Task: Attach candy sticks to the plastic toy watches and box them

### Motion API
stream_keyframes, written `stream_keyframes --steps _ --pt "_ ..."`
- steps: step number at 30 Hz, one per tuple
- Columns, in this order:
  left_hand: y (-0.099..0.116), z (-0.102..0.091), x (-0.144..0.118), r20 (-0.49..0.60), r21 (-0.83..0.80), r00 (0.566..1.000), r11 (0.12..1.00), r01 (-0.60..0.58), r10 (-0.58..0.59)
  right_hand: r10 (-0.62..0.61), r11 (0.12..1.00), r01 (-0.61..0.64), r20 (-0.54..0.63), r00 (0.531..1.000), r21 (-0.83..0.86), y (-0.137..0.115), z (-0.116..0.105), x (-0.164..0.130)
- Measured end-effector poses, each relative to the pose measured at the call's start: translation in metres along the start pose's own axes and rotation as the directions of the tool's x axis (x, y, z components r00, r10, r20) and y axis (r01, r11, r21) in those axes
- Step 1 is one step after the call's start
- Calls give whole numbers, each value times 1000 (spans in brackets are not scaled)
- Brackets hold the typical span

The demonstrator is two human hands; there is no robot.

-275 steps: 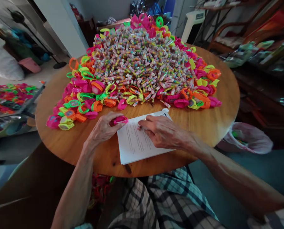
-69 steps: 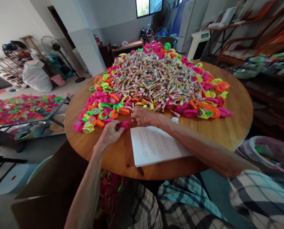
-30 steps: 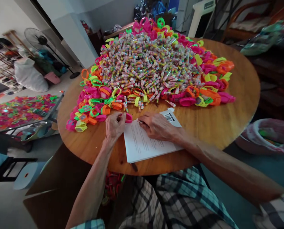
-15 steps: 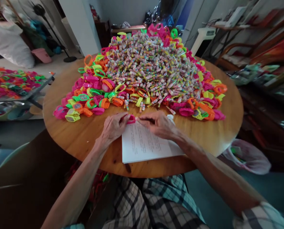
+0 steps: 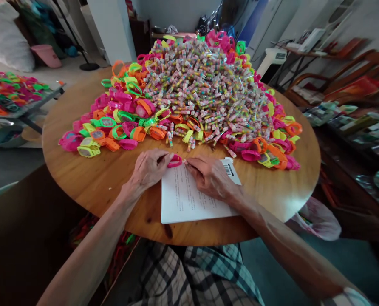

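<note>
My left hand (image 5: 150, 168) is closed on a bright pink toy watch (image 5: 175, 160), gripping its looped band between thumb and fingers. Just to the right, my right hand (image 5: 209, 176) is pinched, its fingertips close to the watch; a small pale thing shows at their tips, too small to name. Beneath that hand lies a stack of printed white paper (image 5: 173, 206) with a barcode at its upper right corner. Beyond both hands rises a heap of small wrapped candy rolls (image 5: 205, 91), edged by pink, orange, green and yellow toy watches (image 5: 122, 102).
All this rests on a round wooden table (image 5: 90, 182). Another table at left bears more toy watches (image 5: 14, 91). At right stand a wooden armchair (image 5: 345, 80) and a dark shelf of packages. A plastic bag (image 5: 320, 219) hangs low by the table's right edge.
The view has shifted slightly. My right hand has drawn a little away from the pink watch, and the barcode on the paper now shows. My left hand keeps its grip.
</note>
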State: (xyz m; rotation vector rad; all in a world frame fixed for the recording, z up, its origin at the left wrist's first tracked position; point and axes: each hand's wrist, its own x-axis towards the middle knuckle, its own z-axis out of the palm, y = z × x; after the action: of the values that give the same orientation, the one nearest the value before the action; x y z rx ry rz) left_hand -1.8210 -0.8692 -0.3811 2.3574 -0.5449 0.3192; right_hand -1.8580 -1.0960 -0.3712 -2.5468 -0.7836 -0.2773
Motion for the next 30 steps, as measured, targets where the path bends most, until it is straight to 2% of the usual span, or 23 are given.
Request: stream_keyframes --steps 8,12,15,20,27,30 --pt "-2 1 -1 22 21 1000 1000 8 -9 -82 994 82 1 997 79 2 2 0" --pt "-1 1 -1 36 25 999 1000 14 -15 -88 996 88 14 996 -4 -2 2 -1" --pt "-1 3 -2 27 17 999 1000 21 -21 -86 992 92 66 994 -91 -5 2 -2" --pt "-2 4 -2 37 20 999 999 35 -36 -127 958 156 131 983 -242 -8 -1 2" --pt "-1 -4 7 144 -47 989 998 50 -43 -234 822 383 364 902 -421 -10 -16 14" --pt "0 -3 10 138 -73 989 995 66 -55 -256 777 444 421 870 -446 -11 -19 17"
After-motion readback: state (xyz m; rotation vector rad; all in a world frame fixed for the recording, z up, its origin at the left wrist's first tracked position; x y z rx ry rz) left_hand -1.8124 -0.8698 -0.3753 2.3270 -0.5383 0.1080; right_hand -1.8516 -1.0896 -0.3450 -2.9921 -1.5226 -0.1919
